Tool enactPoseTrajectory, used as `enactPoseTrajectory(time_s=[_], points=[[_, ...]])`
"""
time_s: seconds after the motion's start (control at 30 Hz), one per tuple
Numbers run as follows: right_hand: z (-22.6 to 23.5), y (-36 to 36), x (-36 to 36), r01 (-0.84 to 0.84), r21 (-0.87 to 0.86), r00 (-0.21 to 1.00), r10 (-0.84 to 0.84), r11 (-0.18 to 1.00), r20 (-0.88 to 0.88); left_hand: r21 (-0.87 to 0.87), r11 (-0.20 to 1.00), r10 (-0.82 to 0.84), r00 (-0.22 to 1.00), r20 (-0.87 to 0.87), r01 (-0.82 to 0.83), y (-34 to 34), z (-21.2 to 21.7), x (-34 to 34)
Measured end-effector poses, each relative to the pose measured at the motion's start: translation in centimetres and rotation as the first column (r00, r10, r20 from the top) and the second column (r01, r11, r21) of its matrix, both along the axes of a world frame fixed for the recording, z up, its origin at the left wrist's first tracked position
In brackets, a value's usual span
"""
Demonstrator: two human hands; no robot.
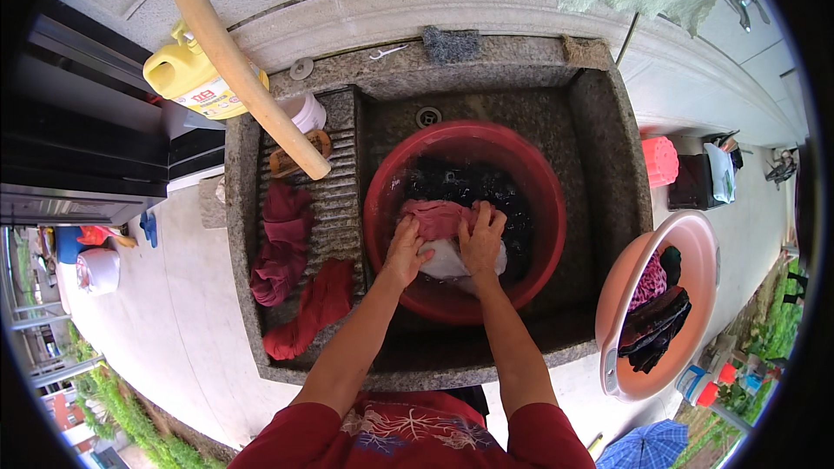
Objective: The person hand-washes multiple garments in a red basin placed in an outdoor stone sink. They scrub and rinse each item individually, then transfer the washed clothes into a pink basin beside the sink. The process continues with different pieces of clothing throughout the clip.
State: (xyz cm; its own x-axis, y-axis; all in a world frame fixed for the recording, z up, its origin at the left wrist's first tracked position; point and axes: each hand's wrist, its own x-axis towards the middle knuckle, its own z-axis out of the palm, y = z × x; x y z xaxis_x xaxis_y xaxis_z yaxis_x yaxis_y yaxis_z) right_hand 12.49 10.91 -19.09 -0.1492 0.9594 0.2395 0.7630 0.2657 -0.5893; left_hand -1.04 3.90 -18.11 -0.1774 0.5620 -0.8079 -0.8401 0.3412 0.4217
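Both hands are inside a red basin (375, 234) standing in a stone sink. My left hand (405, 248) has its fingers curled on the left end of a wet pink cloth (437, 218). At the cloth's right end, my right hand (481, 239) closes on it in the same way. Below the pink cloth, between my wrists, lies a white cloth (445, 262). Dark wet clothing (465, 181) fills the far side of the basin. Parts of the fingertips are hidden in the pink fabric.
Left of the basin, a ridged washboard (334, 226) carries a maroon garment (282, 247), a red garment (314, 313) and a scrubbing brush (300, 153). A wooden rolling stick (248, 74) leans across a yellow jug (195, 78). At right stands a pink tub (705, 287) of clothes.
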Motion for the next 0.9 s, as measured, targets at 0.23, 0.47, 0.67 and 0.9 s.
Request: enactPoseTrajectory(time_s=[0.23,0.47,0.67,0.9], points=[[-1.7,2.1,0.9,0.056,-0.281,0.993,-0.082,0.958,-0.083,-0.068,0.997,-0.011,0.984,0.18,0.024,0.5,-0.3,-1.5],[12.0,-5.8,-4.3,-0.407,-0.234,0.807,0.227,0.883,-0.545,0.421,0.907,-0.183,0.88,0.438,-0.02,1.5,1.9,-0.4],[8.7,-2.2,-6.3,-0.229,-0.054,0.932,0.203,0.972,-0.299,0.054,0.963,0.221,0.887,0.406,-0.265,1.3,6.5,3.6],[9.8,-5.4,-5.3,-0.276,-0.072,0.91,0.237,0.958,-0.341,0.306,0.943,0.101,0.988,0.114,-0.131,-1.8,3.3,3.1]])
